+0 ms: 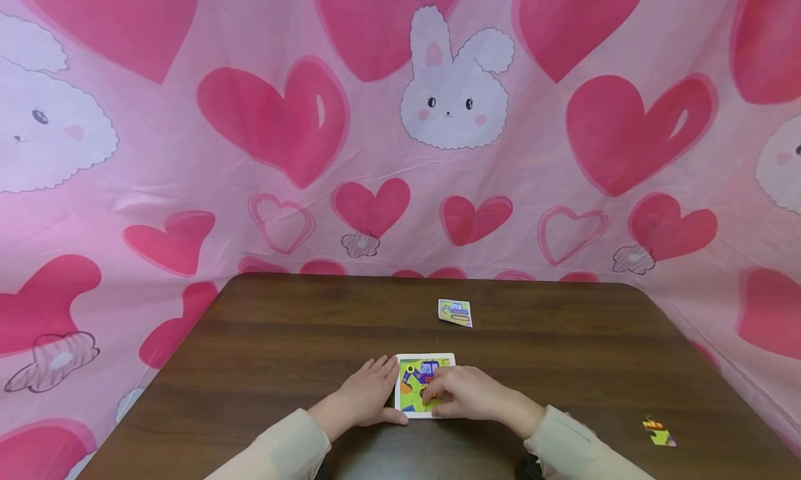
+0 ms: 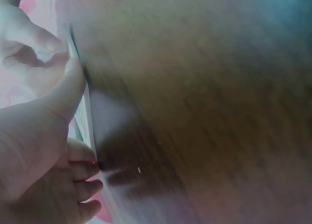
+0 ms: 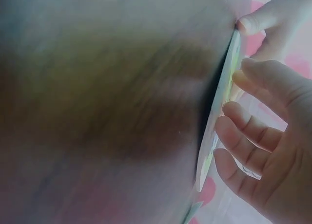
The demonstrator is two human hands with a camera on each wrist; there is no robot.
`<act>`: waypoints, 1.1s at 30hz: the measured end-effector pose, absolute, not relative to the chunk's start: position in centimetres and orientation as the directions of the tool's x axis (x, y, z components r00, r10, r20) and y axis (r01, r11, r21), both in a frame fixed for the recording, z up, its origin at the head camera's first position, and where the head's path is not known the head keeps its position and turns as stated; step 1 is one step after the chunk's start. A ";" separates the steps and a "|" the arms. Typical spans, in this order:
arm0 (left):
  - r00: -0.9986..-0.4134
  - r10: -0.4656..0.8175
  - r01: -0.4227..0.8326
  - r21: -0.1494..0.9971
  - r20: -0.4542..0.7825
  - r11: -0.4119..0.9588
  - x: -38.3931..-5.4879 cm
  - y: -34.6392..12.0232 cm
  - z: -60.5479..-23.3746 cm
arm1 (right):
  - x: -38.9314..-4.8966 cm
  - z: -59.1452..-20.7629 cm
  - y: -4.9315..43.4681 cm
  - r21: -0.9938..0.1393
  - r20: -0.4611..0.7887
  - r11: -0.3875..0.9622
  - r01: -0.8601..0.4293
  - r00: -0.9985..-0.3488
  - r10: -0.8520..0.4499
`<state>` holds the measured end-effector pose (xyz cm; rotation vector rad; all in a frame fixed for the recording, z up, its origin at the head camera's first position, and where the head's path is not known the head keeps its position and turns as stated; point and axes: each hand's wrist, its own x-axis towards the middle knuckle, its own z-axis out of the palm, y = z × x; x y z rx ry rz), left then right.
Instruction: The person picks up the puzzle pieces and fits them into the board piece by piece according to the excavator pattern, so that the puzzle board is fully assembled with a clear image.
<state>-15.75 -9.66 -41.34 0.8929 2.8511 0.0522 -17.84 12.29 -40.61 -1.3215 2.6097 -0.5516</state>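
A small jigsaw puzzle in a white frame (image 1: pixel 408 403) lies on the table, showing a blue-purple excavator on green. My left hand (image 1: pixel 368 394) rests at its left side, with fingers along the edge and thumb at the lower left corner. Over the puzzle's lower right part, my right hand (image 1: pixel 466 394) touches the surface with bent fingers. In the right wrist view, the right hand's thumb and index fingertips (image 3: pixel 239 79) come close together at the board (image 3: pixel 222 95). Whether a piece sits between them is hidden. The left wrist view shows the left thumb (image 2: pixel 73 83) at the board's edge.
A few joined or overlapping loose puzzle pieces (image 1: pixel 660 435) lie far to the right on the brown table (image 1: pixel 281 327). Beyond the puzzle is a small picture card (image 1: pixel 455 312) with an excavator. A pink curtain (image 1: pixel 375 146) with hearts and rabbits hangs behind the table.
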 end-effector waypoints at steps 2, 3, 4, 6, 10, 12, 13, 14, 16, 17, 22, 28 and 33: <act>-0.812 0.568 0.563 0.077 -0.135 0.823 -15.8 -9.6 -41.4 | -17.9 -40.4 12.7 -0.411 0.043 0.534 -0.738 -0.601 -0.798; -0.813 0.566 0.561 0.078 -0.135 0.824 -15.8 -9.6 -41.4 | -18.0 -40.3 12.9 -0.418 0.052 0.536 -0.734 -0.608 -0.792; -0.814 0.565 0.560 0.076 -0.135 0.825 -15.8 -9.6 -41.4 | -18.0 -40.1 13.2 -0.426 0.060 0.538 -0.727 -0.616 -0.785; -0.816 0.562 0.557 0.074 -0.137 0.827 -15.8 -9.6 -41.4 | -18.3 -39.7 14.0 -0.441 0.068 0.551 -0.709 -0.638 -0.767; -0.817 0.557 0.554 0.066 -0.146 0.830 -15.8 -9.7 -41.5 | -18.7 -38.9 16.3 -0.453 0.071 0.582 -0.675 -0.678 -0.732; -0.817 0.558 0.555 0.066 -0.147 0.830 -15.8 -9.7 -41.5 | -18.9 -38.6 17.7 -0.462 0.085 0.591 -0.662 -0.696 -0.713; -0.817 0.558 0.555 0.067 -0.147 0.829 -15.8 -9.7 -41.5 | -18.9 -38.5 18.5 -0.462 0.098 0.592 -0.660 -0.702 -0.706; -0.816 0.559 0.555 0.067 -0.147 0.829 -15.8 -9.7 -41.5 | -18.9 -38.4 19.2 -0.468 0.108 0.594 -0.654 -0.710 -0.696; -0.816 0.559 0.555 0.070 -0.147 0.829 -15.8 -9.8 -41.5 | -18.9 -38.1 20.8 -0.483 0.130 0.596 -0.641 -0.726 -0.676; -0.816 0.559 0.555 0.070 -0.147 0.829 -15.8 -9.8 -41.5 | -18.9 -38.0 21.6 -0.492 0.143 0.595 -0.636 -0.733 -0.665; -0.816 0.559 0.556 0.070 -0.148 0.829 -15.9 -9.7 -41.6 | -18.4 -37.9 25.5 -0.545 0.181 0.600 -0.586 -0.781 -0.598; -0.817 0.561 0.557 0.067 -0.138 0.828 -16.0 -9.7 -41.7 | -17.7 -38.7 30.0 -0.536 0.265 0.627 -0.565 -0.818 -0.510; -0.816 0.562 0.557 0.074 -0.134 0.827 -16.0 -9.7 -41.7 | -16.7 -39.3 33.4 -0.485 0.347 0.692 -0.535 -0.844 -0.409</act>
